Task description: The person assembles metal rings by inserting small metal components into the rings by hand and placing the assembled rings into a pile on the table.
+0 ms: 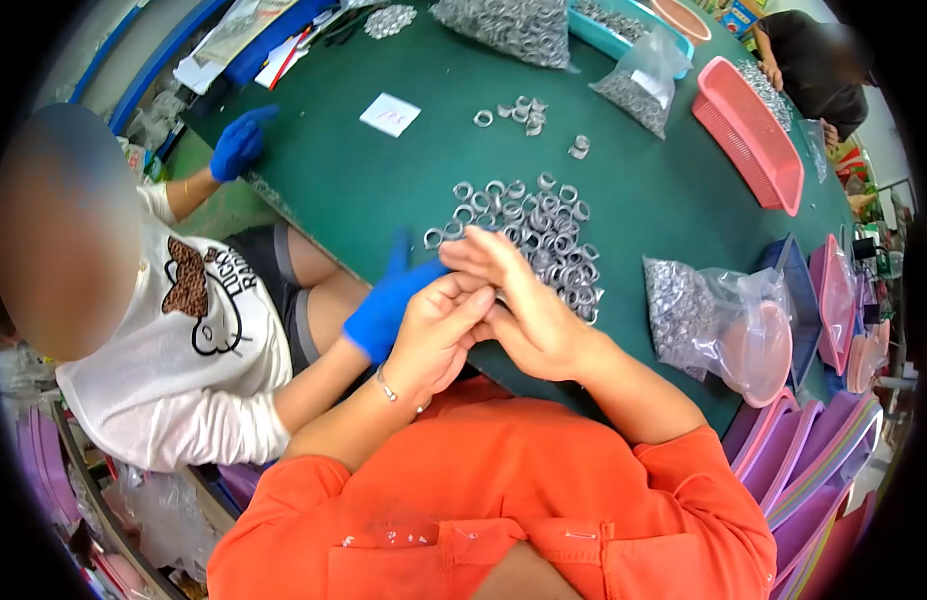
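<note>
Both of my hands meet over the near edge of the green table, in front of a loose pile of grey metal rings (553, 235). My left hand (435, 335) is closed, its thumb pressed to its fingers; whatever is inside is hidden. Against it rests my right hand (538, 320), fingers stretched out to the upper left and thumb touching the left hand. Close beside my left hand, partly behind it, is a co-worker's blue-gloved hand (388, 305). A few rings (523, 110) and a small stacked pair (579, 147) lie farther back.
On the green table (323, 170) are a white paper note (390, 114), bags of grey parts (678, 310) and a pink basket (748, 135). A co-worker (203, 310) sits at left, another (818, 65) at far right. Purple trays (793, 450) are stacked at lower right.
</note>
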Tool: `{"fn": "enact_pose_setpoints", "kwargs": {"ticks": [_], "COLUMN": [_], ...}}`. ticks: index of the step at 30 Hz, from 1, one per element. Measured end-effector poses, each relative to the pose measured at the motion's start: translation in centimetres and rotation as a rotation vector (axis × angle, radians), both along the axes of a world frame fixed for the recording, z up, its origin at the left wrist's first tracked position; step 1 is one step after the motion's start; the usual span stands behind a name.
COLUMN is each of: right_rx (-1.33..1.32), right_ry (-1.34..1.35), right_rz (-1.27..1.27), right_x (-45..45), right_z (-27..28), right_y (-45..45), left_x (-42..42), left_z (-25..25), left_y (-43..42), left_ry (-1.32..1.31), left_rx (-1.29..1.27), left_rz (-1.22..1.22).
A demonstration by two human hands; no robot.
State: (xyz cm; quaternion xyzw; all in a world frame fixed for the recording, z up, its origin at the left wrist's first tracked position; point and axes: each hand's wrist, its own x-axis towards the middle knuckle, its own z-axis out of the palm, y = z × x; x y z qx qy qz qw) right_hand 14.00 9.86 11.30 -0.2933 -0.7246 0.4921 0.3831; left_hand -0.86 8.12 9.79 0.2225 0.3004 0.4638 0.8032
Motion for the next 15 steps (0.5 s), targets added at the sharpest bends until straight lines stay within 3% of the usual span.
{"fn": "enact_pose_setpoints", "kwargs": {"ticks": [2, 4, 7, 11, 15], "right_rx": [0.072, -0.001, 0.198, 0.352, 0.311], "right_ry": [0.026, 0.269, 0.092, 0.02, 0.062], "right_rz": [-0.025, -0.147, -0.438, -0.489, -0.501], "right_x": [0.2, 0.1, 1.4, 1.7, 2.0], "right_z": [0.2, -0.1, -0.6, 0.2, 0.3], "right_y": [-1.1, -2.3, -3.2, -4.1, -4.6], "left_x": [-0.2, 0.0, 0.2, 0.7, 0.7], "left_z": [-0.5, 0.1, 0.9, 1.3, 1.9], "left_y": [-0.6, -1.1, -1.6, -2.2, -2.3], "left_ry": [-0.02, -0.078, -0.037, 0.024, 0.049], "left_rx": [0.009, 0.039, 0.159, 0.282, 0.32], "left_rz": [-0.048, -0.032, 0.038, 0.073, 0.085]}}
